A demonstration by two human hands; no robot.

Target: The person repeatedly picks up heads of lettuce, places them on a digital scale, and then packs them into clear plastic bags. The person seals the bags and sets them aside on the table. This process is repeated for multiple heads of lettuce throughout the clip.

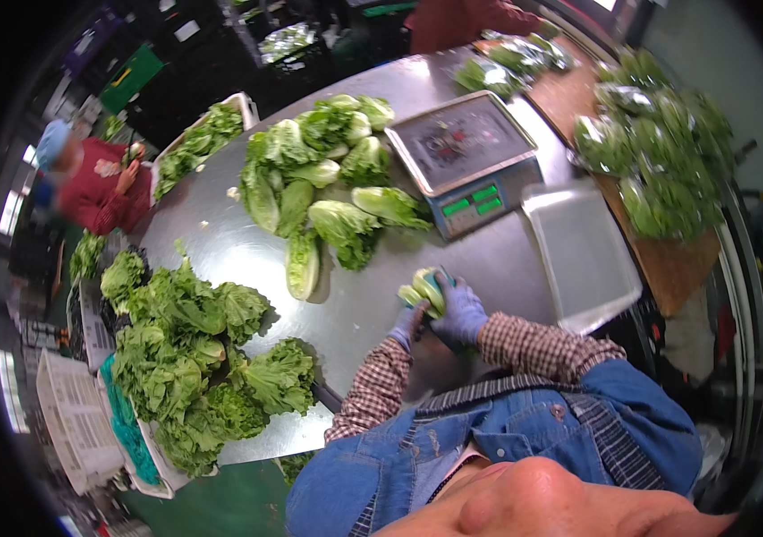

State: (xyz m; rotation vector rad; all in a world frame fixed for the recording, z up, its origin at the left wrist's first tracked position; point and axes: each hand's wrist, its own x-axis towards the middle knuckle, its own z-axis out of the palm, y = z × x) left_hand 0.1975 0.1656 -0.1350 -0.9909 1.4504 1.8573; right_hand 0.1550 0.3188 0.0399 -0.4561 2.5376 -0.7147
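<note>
Both my hands wear bluish-purple gloves and are closed around a small head of lettuce [425,293] near the table's front edge. My left hand [409,323] grips it from the left and below, my right hand [460,310] from the right, over its side. Beyond them lie several romaine lettuce heads [344,228] in a loose group. A digital weighing scale [465,161] with a steel tray and lit green displays stands behind my right hand. To its right is a stack of clear plastic bags [583,252]. Leafy untrimmed lettuces [187,356] are heaped on the left.
The metal table [220,248] curves away ahead. Bagged lettuces [663,148] are piled on a wooden board [677,268] at the right. White crates [76,416] stand at the left. A co-worker in red [103,178] stands at the far left, another person [455,27] at the top.
</note>
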